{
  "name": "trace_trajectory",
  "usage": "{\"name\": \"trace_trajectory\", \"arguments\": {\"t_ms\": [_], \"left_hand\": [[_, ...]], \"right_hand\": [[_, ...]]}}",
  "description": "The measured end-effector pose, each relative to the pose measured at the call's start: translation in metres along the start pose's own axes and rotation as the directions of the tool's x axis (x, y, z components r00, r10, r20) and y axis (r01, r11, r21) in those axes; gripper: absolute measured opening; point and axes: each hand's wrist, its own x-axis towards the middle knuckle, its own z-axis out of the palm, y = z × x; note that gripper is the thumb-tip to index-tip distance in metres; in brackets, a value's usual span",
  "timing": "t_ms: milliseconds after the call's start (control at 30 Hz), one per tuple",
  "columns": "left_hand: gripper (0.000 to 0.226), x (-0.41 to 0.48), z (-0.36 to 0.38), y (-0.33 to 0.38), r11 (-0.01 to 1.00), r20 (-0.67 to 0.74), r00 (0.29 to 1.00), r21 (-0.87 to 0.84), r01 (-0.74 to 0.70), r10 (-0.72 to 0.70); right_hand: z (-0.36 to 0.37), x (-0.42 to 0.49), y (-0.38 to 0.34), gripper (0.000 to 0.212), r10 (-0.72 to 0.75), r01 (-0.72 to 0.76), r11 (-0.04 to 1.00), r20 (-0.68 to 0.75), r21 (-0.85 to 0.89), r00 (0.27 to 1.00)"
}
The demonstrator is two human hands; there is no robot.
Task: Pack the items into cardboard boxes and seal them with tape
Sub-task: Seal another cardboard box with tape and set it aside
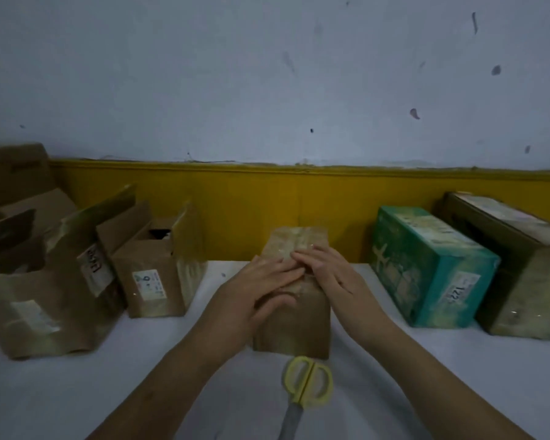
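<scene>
Where the white table [77,395] begins at the left, a large open box [45,290] stands with its flaps up, and just beside it a smaller open box [153,281] shows something dark inside; neither looks sealed. Next comes the left hand [251,293], laid flat with straight fingers on the top of the middle box [294,322], which stands upright at the table's centre with its flaps shut under glossy tape [294,242]. The right hand [327,274] lies flat on the same top, fingertips meeting those of the left over the seam; neither hand grips anything. Scissors [307,385] with yellow handles lie closed just in front of this box. Further right stand 2 shut boxes side by side: a teal box [432,271] and a dark box [521,268].

I judge the step to be smoothing the tape down. The middle box seems small, stiff at its edges and likely light, with a slippery taped top, so it is best lifted by its 2 bare side walls rather than by the lid.
</scene>
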Motion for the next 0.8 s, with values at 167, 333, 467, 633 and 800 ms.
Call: {"name": "trace_trajectory", "arguments": {"t_ms": [167,333,467,633,800], "left_hand": [[0.039,0.002,0.006,0.001,0.999,-0.123,0.992,0.016,-0.027,0.029],[0.042,0.001,0.006,0.012,0.771,-0.099,0.93,-0.594,0.231,-0.354],[0.063,0.007,0.012,0.01,0.176,0.22,0.788,-0.907,0.382,-0.575],[0.081,0.008,0.003,0.004,0.327,0.138,0.898,-0.899,0.291,-0.418],[0.096,0.01,0.009,0.009,0.275,0.135,0.889,-0.921,0.275,-0.437]], "right_hand": [[0.007,-0.003,0.009,0.047,-0.008,0.01,0.996,-0.025,0.086,1.0],[0.021,-0.009,0.005,0.081,0.28,-0.251,0.922,-0.06,0.296,0.958],[0.029,-0.005,0.003,0.092,0.402,-0.369,0.735,0.072,0.568,0.913],[0.009,0.001,-0.005,0.073,0.338,-0.23,0.666,-0.011,0.709,0.941],[-0.002,0.003,-0.019,0.067,0.283,-0.217,0.948,-0.307,0.232,0.909]]}}
